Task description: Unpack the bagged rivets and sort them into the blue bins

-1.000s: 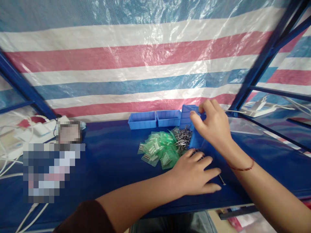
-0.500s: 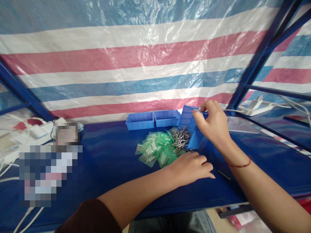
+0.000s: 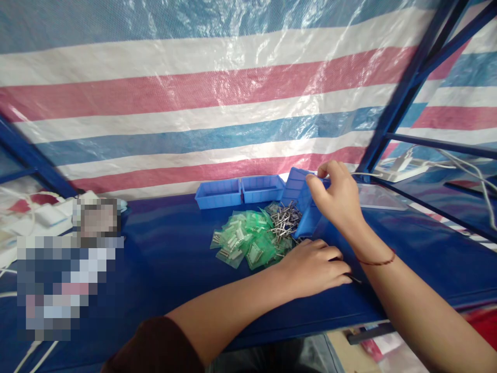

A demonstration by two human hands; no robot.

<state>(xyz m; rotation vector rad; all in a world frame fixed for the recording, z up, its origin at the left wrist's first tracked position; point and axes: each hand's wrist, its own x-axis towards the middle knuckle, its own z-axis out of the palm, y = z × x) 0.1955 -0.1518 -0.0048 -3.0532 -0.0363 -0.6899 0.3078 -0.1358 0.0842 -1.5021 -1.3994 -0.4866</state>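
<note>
1. Your right hand [image 3: 337,196] is gripping a tilted, ribbed blue bin [image 3: 307,221], beside slender metal nails [image 3: 286,220].
2. Your left hand [image 3: 318,265] is curling by a loose nail [image 3: 354,278]; closure unconfirmed.
3. Glossy green packets [image 3: 243,235] are lying left.

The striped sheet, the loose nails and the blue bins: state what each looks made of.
Striped sheet: woven plastic, glossy, by its fine mesh and bright glare.
Loose nails: bare metal, probably steel, by their grey glint.
Blue bins: apparently molded plastic, semi-matte, by their even color and ribbed walls.
</note>
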